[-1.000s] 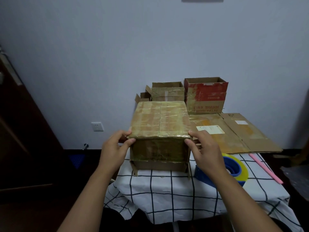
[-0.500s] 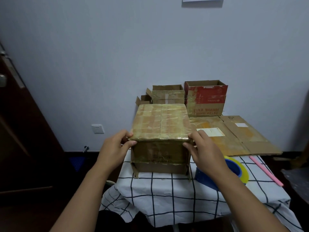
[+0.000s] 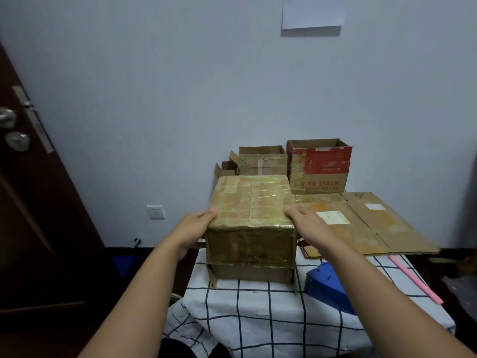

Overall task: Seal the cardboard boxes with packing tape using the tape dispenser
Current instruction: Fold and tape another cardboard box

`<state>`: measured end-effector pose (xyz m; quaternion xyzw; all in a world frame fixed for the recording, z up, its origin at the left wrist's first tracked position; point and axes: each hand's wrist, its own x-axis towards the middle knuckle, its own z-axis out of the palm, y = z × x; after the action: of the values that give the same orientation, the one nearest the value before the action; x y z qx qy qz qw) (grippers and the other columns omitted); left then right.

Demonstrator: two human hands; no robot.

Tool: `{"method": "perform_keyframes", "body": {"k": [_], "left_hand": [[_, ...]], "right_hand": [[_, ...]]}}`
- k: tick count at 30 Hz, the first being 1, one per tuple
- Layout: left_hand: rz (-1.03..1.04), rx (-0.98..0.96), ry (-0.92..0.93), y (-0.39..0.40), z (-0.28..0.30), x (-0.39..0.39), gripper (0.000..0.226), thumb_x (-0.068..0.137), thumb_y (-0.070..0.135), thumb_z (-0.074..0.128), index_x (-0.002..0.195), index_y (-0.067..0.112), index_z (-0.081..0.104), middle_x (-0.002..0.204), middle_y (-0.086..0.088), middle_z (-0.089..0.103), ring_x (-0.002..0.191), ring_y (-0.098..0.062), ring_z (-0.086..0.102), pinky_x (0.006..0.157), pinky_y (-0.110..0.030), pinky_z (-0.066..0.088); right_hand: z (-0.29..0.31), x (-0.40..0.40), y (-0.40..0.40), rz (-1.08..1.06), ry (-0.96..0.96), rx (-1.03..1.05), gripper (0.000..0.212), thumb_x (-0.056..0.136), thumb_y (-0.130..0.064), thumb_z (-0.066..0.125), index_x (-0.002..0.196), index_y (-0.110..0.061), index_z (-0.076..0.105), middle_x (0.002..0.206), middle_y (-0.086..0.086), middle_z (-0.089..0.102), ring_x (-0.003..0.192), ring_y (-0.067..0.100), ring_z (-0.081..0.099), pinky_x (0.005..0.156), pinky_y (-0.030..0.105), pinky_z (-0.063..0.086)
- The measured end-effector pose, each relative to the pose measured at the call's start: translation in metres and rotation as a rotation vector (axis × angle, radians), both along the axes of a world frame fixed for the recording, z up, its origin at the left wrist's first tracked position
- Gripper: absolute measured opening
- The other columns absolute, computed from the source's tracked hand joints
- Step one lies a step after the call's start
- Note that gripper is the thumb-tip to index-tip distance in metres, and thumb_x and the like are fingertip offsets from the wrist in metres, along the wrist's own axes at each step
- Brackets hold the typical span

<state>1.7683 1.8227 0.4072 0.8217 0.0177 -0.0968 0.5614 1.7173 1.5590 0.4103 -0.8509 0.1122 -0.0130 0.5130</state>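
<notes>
- Both of our hands clasp the taped box (image 3: 250, 228) from either side: our left hand (image 3: 192, 229) lies against its left wall with the thumb hooked over the top edge, and our right hand (image 3: 308, 223) mirrors it on the right wall, fingers reaching down the far side.
- Whether the box is lifted or resting on the checked tablecloth (image 3: 258, 319) we cannot tell; its lower flaps hang just at the cloth.
- Its top is already covered in glossy tape, with the seam running away from us.
- To the right, just beside the box's lower corner and under our right forearm, sits the blue tape dispenser (image 3: 327, 288); our right hand is the nearer one to it, and we judge that hand would have to let go of the box to reach it.
- Behind stand a small open box (image 3: 262, 161) and a red open box (image 3: 318, 166), likely next to seal, with flattened cardboard (image 3: 366, 226) at right.
- Our forearm hides most of the dispenser, including its tape roll and blade; our fingers beyond the box walls are also out of sight.
</notes>
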Motion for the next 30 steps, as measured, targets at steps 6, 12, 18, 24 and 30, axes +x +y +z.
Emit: {"method": "perform_keyframes", "body": {"k": [6, 12, 18, 24, 30], "left_hand": [[0.015, -0.044, -0.213, 0.005, 0.007, 0.004, 0.017, 0.095, 0.039, 0.06, 0.095, 0.026, 0.071, 0.091, 0.003, 0.075, 0.073, -0.006, 0.071, 0.063, -0.027, 0.054], [-0.105, -0.264, -0.341, 0.018, 0.008, -0.002, 0.051, 0.096, 0.006, 0.058, 0.124, 0.046, 0.043, 0.112, 0.009, 0.072, 0.102, -0.006, 0.068, 0.079, -0.023, 0.053], [-0.011, -0.61, -0.267, 0.018, 0.0, -0.015, 0.019, 0.093, 0.016, 0.041, 0.096, 0.014, 0.059, 0.095, -0.011, 0.065, 0.094, -0.023, 0.062, 0.087, -0.037, 0.045], [-0.095, -0.486, -0.206, 0.014, -0.016, -0.015, 0.052, 0.101, 0.057, 0.031, 0.13, 0.025, 0.059, 0.127, 0.0, 0.066, 0.122, -0.018, 0.059, 0.104, -0.038, 0.04], [-0.095, -0.583, -0.22, 0.021, -0.025, -0.012, 0.029, 0.097, 0.035, 0.045, 0.12, 0.04, 0.063, 0.125, 0.007, 0.067, 0.115, -0.012, 0.064, 0.088, -0.031, 0.049]], "right_hand": [[0.008, -0.006, -0.004, 0.024, -0.194, -0.011, 0.035, 0.098, -0.049, 0.05, 0.105, -0.021, 0.07, 0.096, 0.0, 0.073, 0.091, 0.021, 0.068, 0.089, 0.046, 0.054], [0.0, 0.001, -0.013, 0.115, -0.308, 0.288, 0.055, 0.094, -0.013, 0.065, 0.14, -0.034, 0.045, 0.134, -0.007, 0.058, 0.124, 0.016, 0.054, 0.104, 0.041, 0.045], [-0.014, 0.003, -0.009, 0.1, -0.27, 0.781, 0.034, 0.097, -0.031, 0.043, 0.121, -0.02, 0.064, 0.126, 0.013, 0.064, 0.11, 0.027, 0.059, 0.098, 0.044, 0.048], [-0.024, 0.002, -0.001, 0.184, -0.188, 0.676, 0.058, 0.088, -0.074, 0.037, 0.112, -0.036, 0.074, 0.115, 0.003, 0.074, 0.107, 0.016, 0.07, 0.089, 0.03, 0.05], [-0.036, 0.009, -0.011, 0.199, -0.15, 0.676, 0.037, 0.105, -0.04, 0.04, 0.12, -0.031, 0.072, 0.124, 0.001, 0.07, 0.117, 0.021, 0.063, 0.102, 0.043, 0.048]]}}
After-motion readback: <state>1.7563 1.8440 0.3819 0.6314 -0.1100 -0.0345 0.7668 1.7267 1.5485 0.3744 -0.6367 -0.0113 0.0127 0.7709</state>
